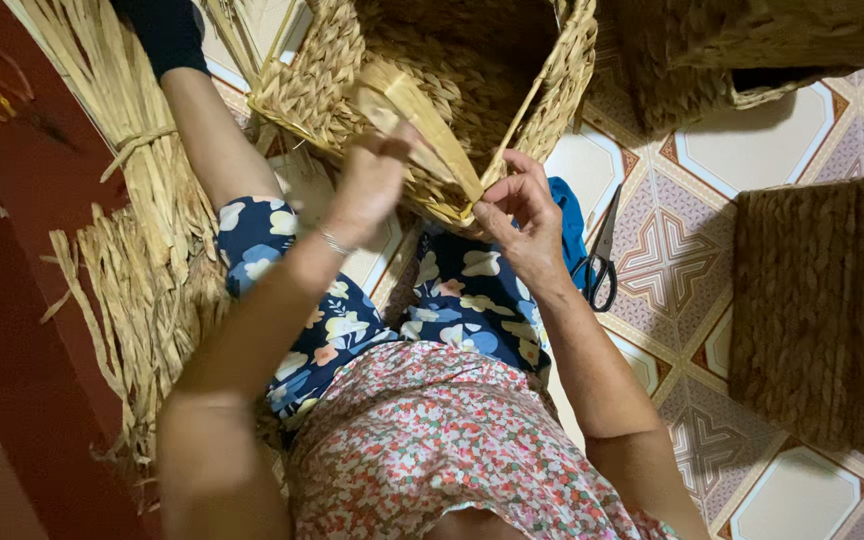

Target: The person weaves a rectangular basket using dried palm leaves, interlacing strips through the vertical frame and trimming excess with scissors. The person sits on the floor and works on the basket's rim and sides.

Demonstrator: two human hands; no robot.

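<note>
**Both hands on a strip at the basket rim**

Nearest to me I see the person's lap: a flowered top and dark blue trousers printed with pale blossoms, both forearms reaching away from the camera. The left wrist wears a thin bracelet (333,243).

Beyond the knees, the left hand (372,180) is closed around a flat, pale fibre strip (422,120), fingers curled and pressed together on it; I cannot see the fingertips themselves. The right hand (522,215) meets the same strip lower down, thumb and forefinger pinching it right where it reaches the near rim of the woven basket (322,85), the other fingers loosely bent. The strip runs slantwise from the left hand's grip down to that pinch.

The basket rests tilted against the person's legs, its opening turned towards the camera, its near rim touching both hands.

On the tiled floor (792,130), just beside the right forearm, lie black-handled scissors (600,260) next to a blue cloth (567,220). At the floor's left edge a tied bundle of dried fibre (132,180) lies along the outstretched left leg, loose ends fanning out.

Farther off, a dark woven block (822,310) sits at the right edge, and another woven basket (752,50) fills the far right corner.
</note>
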